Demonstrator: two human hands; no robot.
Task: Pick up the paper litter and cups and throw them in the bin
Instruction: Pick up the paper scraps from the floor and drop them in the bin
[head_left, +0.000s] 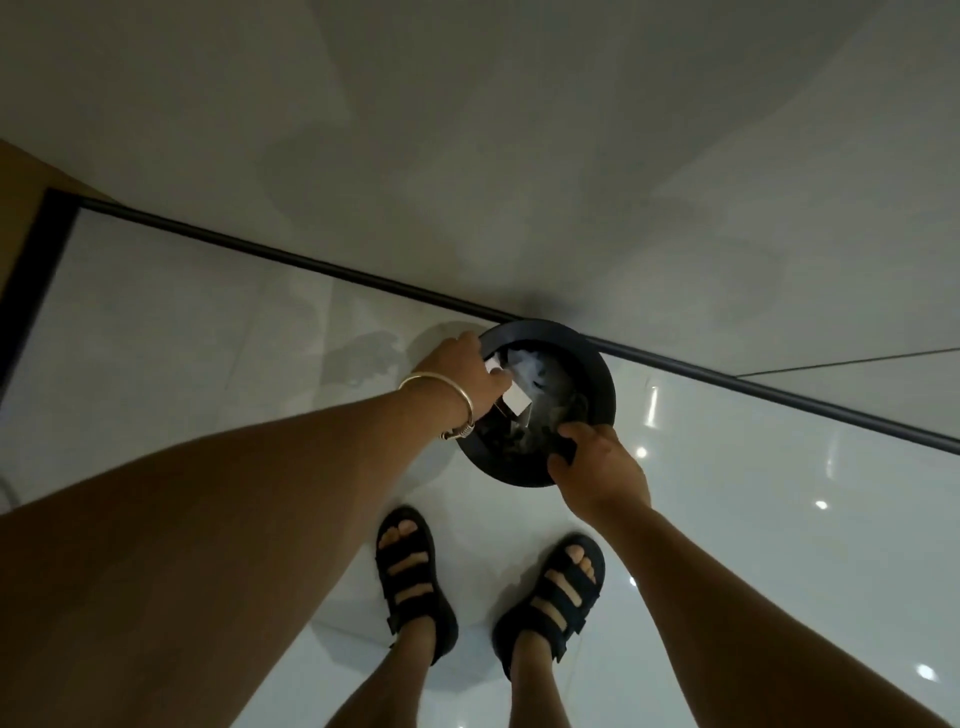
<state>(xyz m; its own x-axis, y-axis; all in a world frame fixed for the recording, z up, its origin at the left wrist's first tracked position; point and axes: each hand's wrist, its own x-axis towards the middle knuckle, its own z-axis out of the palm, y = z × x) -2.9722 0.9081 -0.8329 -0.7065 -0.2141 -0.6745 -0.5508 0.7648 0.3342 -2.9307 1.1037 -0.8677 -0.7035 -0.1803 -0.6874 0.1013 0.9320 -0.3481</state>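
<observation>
Pinching a white paper scrap (515, 399) with the left hand (467, 371), just over the left side of the black bin's (540, 328) open mouth. Gripping the bin's near rim with the curled fingers of the right hand (597, 467). Standing in black sandals (415, 605) near the bin, against the far wall.

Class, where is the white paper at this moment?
In the head view the white paper is centre frame, held by the left hand over the left side of the bin, whose near rim the right hand grips.
</observation>
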